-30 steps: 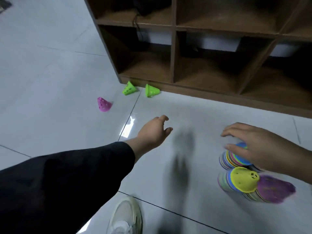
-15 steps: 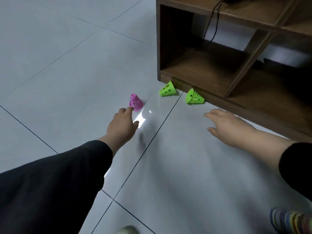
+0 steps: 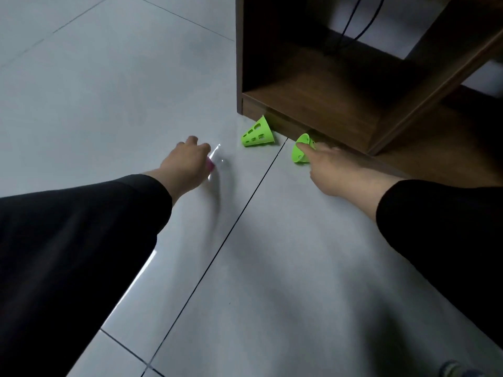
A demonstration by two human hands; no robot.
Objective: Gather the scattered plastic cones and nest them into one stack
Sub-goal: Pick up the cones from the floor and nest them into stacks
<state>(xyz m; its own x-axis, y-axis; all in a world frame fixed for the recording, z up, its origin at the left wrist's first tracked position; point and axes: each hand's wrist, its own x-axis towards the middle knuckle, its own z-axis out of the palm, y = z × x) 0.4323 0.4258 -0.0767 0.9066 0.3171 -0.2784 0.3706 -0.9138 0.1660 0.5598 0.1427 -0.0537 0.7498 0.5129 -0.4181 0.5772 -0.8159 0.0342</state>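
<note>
Grey tiled floor (image 3: pixel 81 104) by wooden shelf unit (image 3: pixel 313 99). Left hand (image 3: pixel 186 165) grip curled over pink cone (image 3: pixel 210 165); right hand (image 3: pixel 333 172) fingertip on rim of tipped green cone (image 3: pixel 298 153), grip closure unclear. Other green cone (image 3: pixel 257 133) free between hands, nearer right.

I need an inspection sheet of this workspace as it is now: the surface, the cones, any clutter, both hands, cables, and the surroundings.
Surface: pale tiled floor with dark grout lines, glossy.
Job's things: pink cone mostly hidden under the left hand; green cone lying on its side, untouched; second green cone on its side by the shelf base; edge of a multicoloured stack at the bottom right.
Clutter: nothing seen.
Hands: left hand closed over the pink cone; right hand touching the second green cone, grip not yet clear.
Cables: black cable hanging inside the shelf.
Surroundings: brown wooden shelf unit.
</note>
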